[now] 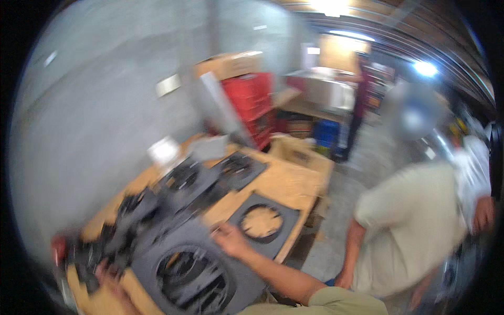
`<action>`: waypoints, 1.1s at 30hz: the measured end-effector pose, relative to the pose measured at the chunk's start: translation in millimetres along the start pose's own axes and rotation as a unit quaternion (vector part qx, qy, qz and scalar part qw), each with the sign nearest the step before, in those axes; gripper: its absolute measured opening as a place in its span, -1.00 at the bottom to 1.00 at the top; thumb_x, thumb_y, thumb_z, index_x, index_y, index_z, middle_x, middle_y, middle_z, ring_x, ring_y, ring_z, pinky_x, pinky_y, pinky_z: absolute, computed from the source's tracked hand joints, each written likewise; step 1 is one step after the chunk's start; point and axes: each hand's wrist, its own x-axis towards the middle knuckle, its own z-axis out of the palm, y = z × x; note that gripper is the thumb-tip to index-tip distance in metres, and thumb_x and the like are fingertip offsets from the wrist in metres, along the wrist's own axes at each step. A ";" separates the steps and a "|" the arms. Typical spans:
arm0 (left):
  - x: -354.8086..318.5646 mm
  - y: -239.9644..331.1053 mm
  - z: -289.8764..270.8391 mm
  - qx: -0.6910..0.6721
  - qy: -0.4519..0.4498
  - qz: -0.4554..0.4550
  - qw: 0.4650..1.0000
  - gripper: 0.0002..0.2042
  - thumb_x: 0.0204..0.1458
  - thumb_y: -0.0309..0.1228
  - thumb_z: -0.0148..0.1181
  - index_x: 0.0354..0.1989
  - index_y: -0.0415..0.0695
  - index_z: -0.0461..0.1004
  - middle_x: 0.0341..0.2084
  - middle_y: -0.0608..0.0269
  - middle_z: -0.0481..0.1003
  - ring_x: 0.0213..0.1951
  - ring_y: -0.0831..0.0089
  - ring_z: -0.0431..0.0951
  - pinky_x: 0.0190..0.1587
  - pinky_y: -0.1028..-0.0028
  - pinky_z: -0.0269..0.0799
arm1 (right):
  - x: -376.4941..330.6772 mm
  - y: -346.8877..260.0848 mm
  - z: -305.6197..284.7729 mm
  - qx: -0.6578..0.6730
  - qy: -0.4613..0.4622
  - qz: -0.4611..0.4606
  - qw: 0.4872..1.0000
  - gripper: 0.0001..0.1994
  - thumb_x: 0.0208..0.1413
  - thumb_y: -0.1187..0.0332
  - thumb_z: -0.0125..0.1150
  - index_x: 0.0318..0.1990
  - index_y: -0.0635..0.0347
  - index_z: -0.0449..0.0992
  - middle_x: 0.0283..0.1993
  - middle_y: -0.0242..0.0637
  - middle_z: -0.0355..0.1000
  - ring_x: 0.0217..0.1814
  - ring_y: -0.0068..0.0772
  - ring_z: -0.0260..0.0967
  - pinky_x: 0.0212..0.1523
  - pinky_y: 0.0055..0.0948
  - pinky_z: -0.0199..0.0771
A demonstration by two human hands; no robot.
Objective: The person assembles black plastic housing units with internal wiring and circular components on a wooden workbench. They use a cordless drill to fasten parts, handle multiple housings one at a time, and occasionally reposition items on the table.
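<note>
A large dark grey square panel (147,261) with a round opening lies tilted at the near side of the wooden table. Its far right corner meets my right hand (231,239), whose fingers are curled at the edge and seem to grip it. At the panel's left side is my left hand (109,277), low over the table beside small black parts (92,257); motion smears its fingers. A smaller dark square frame (287,214) with a round hole lies flat just beyond my right hand, wood showing through the hole.
More dark round-holed panels (236,167) lie along the far side of the wooden table (286,176). Red crates (249,100) with a cardboard box (229,64) on top stand behind it. To the right, close by, is a person in a light shirt (407,226). A grey wall (105,121) runs along the left.
</note>
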 end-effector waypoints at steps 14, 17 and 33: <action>-111.2 -126.5 -47.2 0.383 0.069 -0.183 0.903 -0.56 0.24 -0.14 0.02 0.10 -0.26 0.38 -0.35 -0.06 0.56 -0.33 0.11 0.59 -0.20 0.26 0.50 | 8.2 6.8 -20.6 0.034 0.024 -0.001 0.999 -0.79 0.14 0.42 0.21 -0.09 0.25 0.48 -0.11 -0.36 0.42 -0.05 -0.50 0.31 0.02 -0.51 0.29; -111.6 -130.4 -49.3 0.527 0.232 -0.085 0.813 -0.40 0.16 -0.17 0.16 0.28 -0.28 0.22 -0.17 -0.15 0.56 -0.03 -0.13 0.53 0.05 0.11 0.42 | 4.1 3.2 -18.4 -0.003 0.042 0.003 0.999 -0.78 0.13 0.39 0.21 -0.09 0.27 0.48 -0.12 -0.34 0.43 -0.06 -0.50 0.31 0.02 -0.51 0.29; -179.0 63.9 85.7 0.281 -0.025 -0.046 0.958 -0.66 0.22 -0.22 0.12 -0.11 -0.31 0.53 -0.49 0.30 0.43 -0.35 0.56 0.39 -0.20 0.51 0.35 | 4.2 -8.5 -0.6 0.057 0.033 0.015 0.998 -0.81 0.10 0.47 0.21 -0.11 0.22 0.50 -0.40 -0.50 0.41 -0.34 -0.70 0.30 -0.30 -0.61 0.32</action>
